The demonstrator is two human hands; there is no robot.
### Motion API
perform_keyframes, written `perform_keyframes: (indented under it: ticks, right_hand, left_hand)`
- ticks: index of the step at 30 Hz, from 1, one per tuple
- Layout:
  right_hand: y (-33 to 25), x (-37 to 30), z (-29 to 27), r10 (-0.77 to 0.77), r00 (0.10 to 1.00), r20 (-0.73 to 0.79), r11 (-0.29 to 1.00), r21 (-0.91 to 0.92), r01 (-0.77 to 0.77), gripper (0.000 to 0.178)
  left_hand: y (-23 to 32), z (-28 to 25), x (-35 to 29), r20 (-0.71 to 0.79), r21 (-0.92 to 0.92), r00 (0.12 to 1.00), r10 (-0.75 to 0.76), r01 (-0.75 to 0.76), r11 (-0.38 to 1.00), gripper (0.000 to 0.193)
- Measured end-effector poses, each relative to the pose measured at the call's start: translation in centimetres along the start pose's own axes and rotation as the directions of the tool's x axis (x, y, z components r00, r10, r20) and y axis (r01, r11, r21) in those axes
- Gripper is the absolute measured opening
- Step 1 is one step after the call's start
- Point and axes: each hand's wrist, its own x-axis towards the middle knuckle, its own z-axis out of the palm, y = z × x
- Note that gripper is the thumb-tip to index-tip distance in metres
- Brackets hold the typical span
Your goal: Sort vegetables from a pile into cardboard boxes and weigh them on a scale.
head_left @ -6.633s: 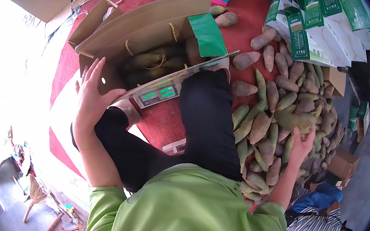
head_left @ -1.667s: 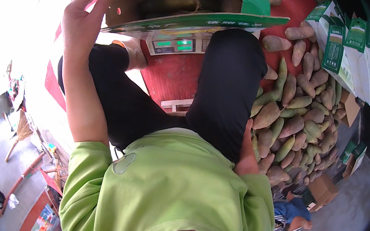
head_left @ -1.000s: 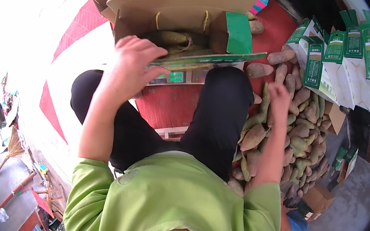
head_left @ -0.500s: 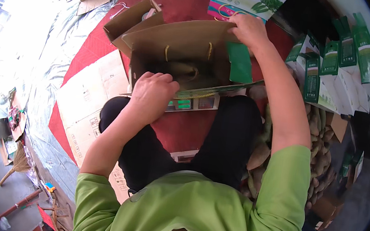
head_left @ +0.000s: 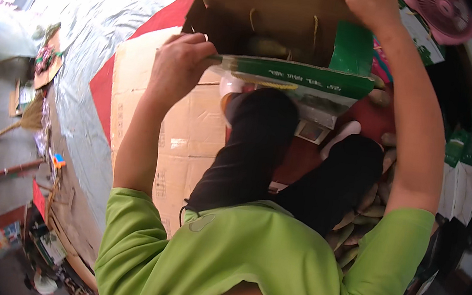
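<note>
Since half a second ago, both arms are reaching further up the picture and the cardboard box [head_left: 288,12] is sitting nearer its top edge, with the right hand now on the box's far flap rather than by the green side panel.

Starting at the left, a silvery sheet [head_left: 93,41] is covering the floor, and a red mat [head_left: 108,82] is lying over it with flattened cardboard [head_left: 184,135] spread on top. The left hand [head_left: 178,69] is clenching around the near flap [head_left: 298,75] of the box, fingers curled over its edge; that flap is green with a pale rope handle hanging beneath it. The box itself is brown, standing open on the red mat ahead of the person's knees, and long brownish sweet potatoes [head_left: 266,46] are lying inside. A green panel [head_left: 351,47] is forming its right side. The right hand [head_left: 371,2] is resting on the upper flap, gripping its edge at the top of the picture.

Below the box, a small scale [head_left: 312,130] is peeking out between the dark trouser legs. Further right, more sweet potatoes [head_left: 356,221] are piling beside the right leg, green and white packets [head_left: 469,170] are lining the mat's right edge, and a pink fan [head_left: 441,13] is standing in the far right corner.
</note>
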Motion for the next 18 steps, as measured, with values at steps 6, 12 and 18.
perform_keyframes:
  ticks: [6,12,18]
  right_hand:
    - [-8.2,4.3,-0.2,-0.143,0.975,-0.172,0.985,0.077,0.158,0.016]
    - [-20.5,5.3,5.2,-0.214,0.961,-0.177,0.928,0.271,0.256,0.014]
    - [-35.6,0.9,10.1,-0.323,0.944,0.072,0.814,0.530,0.238,0.018]
  left_hand:
    - [-3.0,-6.1,-6.5,-0.112,0.202,0.993,-0.039,0.061,0.977,0.010]
    - [-4.7,-11.6,-16.8,-0.065,0.414,0.986,-0.152,0.166,0.895,0.004]
    - [-5.4,-14.7,-30.5,0.018,0.593,0.911,-0.411,0.321,0.738,0.004]
